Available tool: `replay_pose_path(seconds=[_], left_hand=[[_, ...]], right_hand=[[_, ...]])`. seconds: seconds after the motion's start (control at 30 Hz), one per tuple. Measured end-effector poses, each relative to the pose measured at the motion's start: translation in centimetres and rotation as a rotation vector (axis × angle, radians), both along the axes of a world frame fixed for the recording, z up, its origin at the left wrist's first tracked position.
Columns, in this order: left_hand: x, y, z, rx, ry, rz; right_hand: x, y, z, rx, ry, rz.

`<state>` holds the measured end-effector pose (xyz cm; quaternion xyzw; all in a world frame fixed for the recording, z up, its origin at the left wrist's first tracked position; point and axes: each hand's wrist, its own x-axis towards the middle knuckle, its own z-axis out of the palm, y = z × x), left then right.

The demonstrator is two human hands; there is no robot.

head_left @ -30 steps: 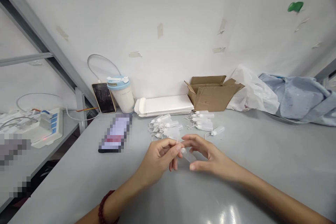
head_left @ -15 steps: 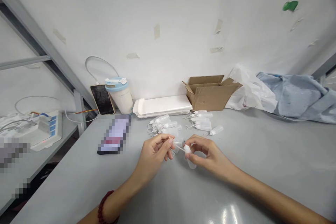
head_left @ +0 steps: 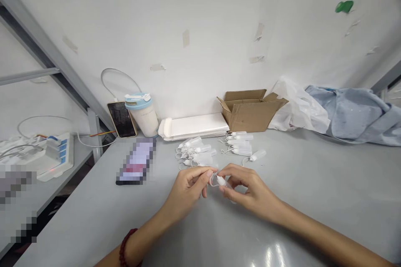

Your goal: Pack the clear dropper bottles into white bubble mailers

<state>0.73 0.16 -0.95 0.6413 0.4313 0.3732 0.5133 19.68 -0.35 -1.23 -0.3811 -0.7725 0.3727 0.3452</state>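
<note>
At six o'clock from the loose bottles point(head_left: 204, 149), whose completion cannot be told, one small bottle point(head_left: 221, 181) is gripped by the fingers of the right hand point(head_left: 247, 181) and its thin tether point(head_left: 212, 184) apparently pinched by those of the left hand point(head_left: 189, 184), its tip point(head_left: 216, 174) seemingly uncapped, so judged unfinished.

Bottles point(head_left: 242, 150) on table point(head_left: 313, 175); behind, left to right: cup point(head_left: 144, 120), stack point(head_left: 200, 125), carton point(head_left: 252, 117), bag point(head_left: 297, 107).

the hands point(head_left: 246, 183) partly hide the small bottle point(head_left: 222, 181), while the blue cloth point(head_left: 357, 112) runs off the right edge.
</note>
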Motion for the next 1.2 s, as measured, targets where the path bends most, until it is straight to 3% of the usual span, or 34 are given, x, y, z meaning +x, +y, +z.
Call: replay_pose_path(seconds=[0.43,0.67,0.93,1.2], left_hand=[[0.00,0.01,0.14,-0.006,0.043,-0.028],[-0.10,-0.25,0.64,0.177,0.207,0.003],[0.05,-0.34,0.51,0.278,0.302,0.013],[-0.16,-0.25,0.96,0.226,0.237,0.036]], right_hand=[[-0.07,0.14,0.15,0.040,-0.018,0.017],[-0.05,-0.12,0.14,0.137,-0.035,-0.020],[-0.05,-0.27,-0.04,0.210,-0.026,0.001],[0.11,-0.42,-0.38,0.339,-0.042,0.024]])
